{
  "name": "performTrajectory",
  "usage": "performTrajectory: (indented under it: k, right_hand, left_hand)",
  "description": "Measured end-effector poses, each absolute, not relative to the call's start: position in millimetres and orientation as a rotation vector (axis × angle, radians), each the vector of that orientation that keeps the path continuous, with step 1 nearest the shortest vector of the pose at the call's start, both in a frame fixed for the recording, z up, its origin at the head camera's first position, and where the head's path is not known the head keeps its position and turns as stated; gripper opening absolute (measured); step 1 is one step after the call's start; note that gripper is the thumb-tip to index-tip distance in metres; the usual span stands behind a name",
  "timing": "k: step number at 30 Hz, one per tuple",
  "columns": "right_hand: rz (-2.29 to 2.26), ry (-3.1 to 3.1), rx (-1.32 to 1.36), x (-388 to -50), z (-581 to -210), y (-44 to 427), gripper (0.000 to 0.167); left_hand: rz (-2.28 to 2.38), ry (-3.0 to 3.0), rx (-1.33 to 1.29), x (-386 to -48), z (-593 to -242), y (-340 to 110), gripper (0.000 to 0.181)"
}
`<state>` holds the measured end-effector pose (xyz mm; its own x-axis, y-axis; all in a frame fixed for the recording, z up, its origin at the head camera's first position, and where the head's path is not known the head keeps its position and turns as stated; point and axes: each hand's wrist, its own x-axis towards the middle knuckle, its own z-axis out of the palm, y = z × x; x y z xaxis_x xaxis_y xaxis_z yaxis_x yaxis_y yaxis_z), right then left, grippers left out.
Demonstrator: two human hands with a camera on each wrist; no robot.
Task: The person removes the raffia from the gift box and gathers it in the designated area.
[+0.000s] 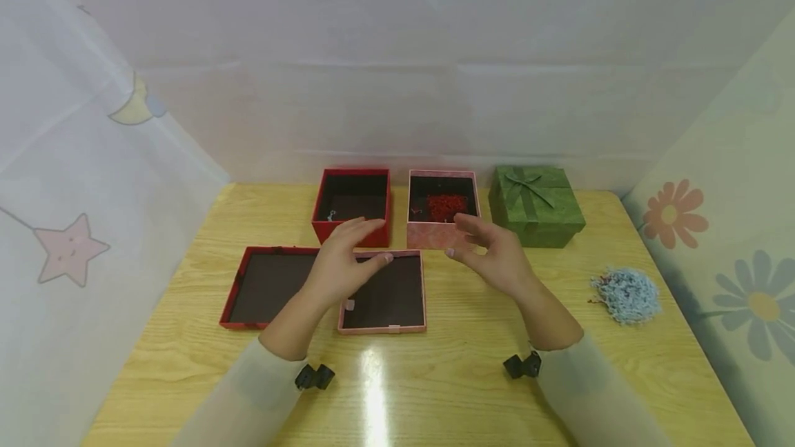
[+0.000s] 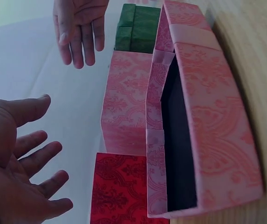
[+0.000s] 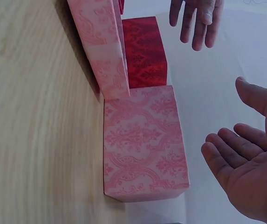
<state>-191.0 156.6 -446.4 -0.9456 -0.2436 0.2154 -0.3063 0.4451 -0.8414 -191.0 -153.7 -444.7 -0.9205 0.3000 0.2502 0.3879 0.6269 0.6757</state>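
Note:
My left hand (image 1: 338, 261) hovers above the lids with its fingers spread and nothing held. Under it lie a pink lid (image 1: 388, 295) and, further left, a red lid (image 1: 267, 288), both with their dark insides up. My right hand (image 1: 497, 254) is in the air in front of the pink box (image 1: 435, 234), palm facing inward, holding nothing. That box stands without its lid and has red shredded paper (image 1: 446, 207) in it. Beside it, the red box (image 1: 350, 195) is also uncovered, with a small pale scrap (image 1: 331, 215) inside. In the wrist views both hands show relaxed fingers.
A green box (image 1: 537, 205) with a bow on its lid stands right of the pink box. Pale blue shredded paper (image 1: 627, 295) lies in a heap near the right edge of the wooden table (image 1: 459, 371). Printed white cloth (image 1: 397, 109) hangs behind and at both sides.

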Motion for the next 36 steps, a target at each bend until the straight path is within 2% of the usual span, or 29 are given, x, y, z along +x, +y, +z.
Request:
performTrajectory:
  k: [6, 20, 36]
  right_hand:
    - [1.540, -2.597, 0.460, -210.8, -443.0, 159.6, 0.059]
    - [1.444, -2.737, 0.349, -250.4, -440.4, 156.8, 0.071]
    - [1.250, -2.916, 0.326, -280.9, -438.5, 153.1, 0.075]
  left_hand:
    - [-1.136, -2.727, -0.601, -211.9, -443.2, -140.1, 0.059]
    - [-1.042, -2.771, -0.613, -249.3, -450.5, -117.3, 0.055]
    - [-0.905, -2.836, -0.547, -269.1, -463.5, -100.6, 0.052]
